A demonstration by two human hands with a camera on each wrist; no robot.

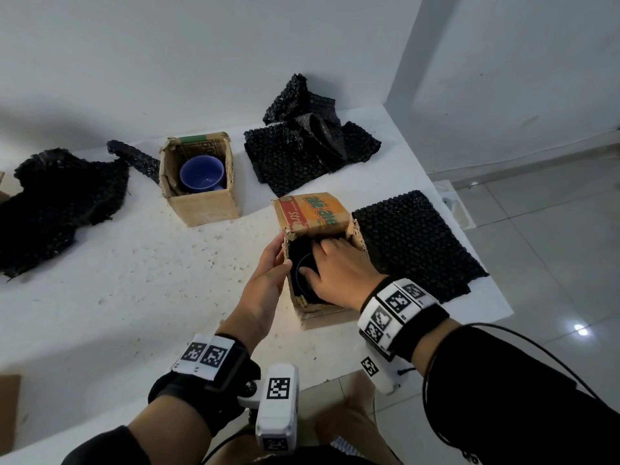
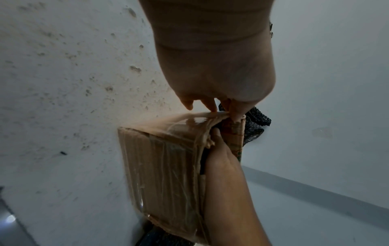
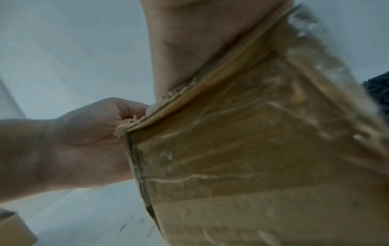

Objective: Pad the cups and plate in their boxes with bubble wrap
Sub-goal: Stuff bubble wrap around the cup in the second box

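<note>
The near cardboard box [image 1: 323, 313] stands at the table's front right with its printed flap [image 1: 313, 209] folded back. Inside it sit a dark cup [image 1: 299, 280] and black bubble wrap, hard to tell apart in the shadow. My left hand [image 1: 276, 253] grips the box's left wall at the rim, and its fingers [image 2: 210, 106] curl over the top edge of the box [image 2: 168, 166]. My right hand [image 1: 313, 258] reaches down into the opening with spread fingers pressing on the black padding; the fingertips are hidden. A second open box [image 1: 204, 206] farther back holds a blue cup [image 1: 201, 174] with no padding.
Loose black bubble wrap lies in three places: a crumpled piece [image 1: 57, 203] at the left, a heap [image 1: 308, 146] at the back, and a flat sheet [image 1: 419, 243] right of the near box. The table edge [image 1: 496, 313] and tiled floor are close on the right.
</note>
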